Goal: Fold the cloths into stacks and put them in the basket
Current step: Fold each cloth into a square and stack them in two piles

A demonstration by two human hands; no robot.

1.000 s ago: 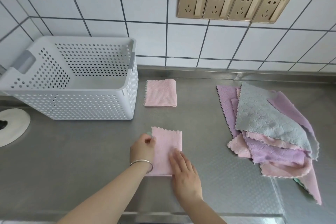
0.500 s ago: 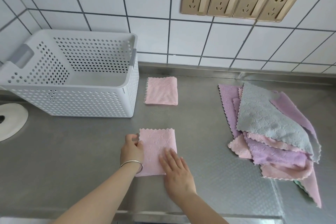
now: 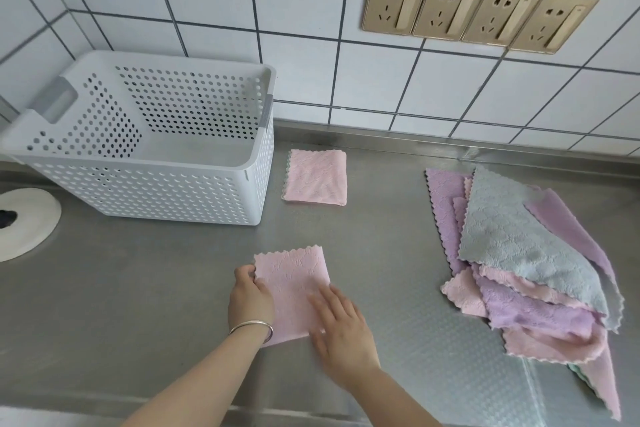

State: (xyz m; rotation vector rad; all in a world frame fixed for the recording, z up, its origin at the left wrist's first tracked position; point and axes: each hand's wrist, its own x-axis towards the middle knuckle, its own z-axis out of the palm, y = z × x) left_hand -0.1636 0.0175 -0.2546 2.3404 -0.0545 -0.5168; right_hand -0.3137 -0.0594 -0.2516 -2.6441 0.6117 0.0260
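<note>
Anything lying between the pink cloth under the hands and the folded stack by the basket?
Nothing visible. Bare steel counter separates the pink cloth from the folded stack beside the basket. The unfolded pile lies off to the right.

White disc (image 3: pixel 24 224) cut by left edge; pink cloth (image 3: pixel 294 282) near corners under hands.

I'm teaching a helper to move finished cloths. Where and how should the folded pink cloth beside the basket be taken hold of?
Pinch the folded pink cloth at its smooth right-hand edge, coming from the right. That side looks like the fold, so the layers should stay together; the left edge is loose scallops and faces the basket, leaving little room.
</note>
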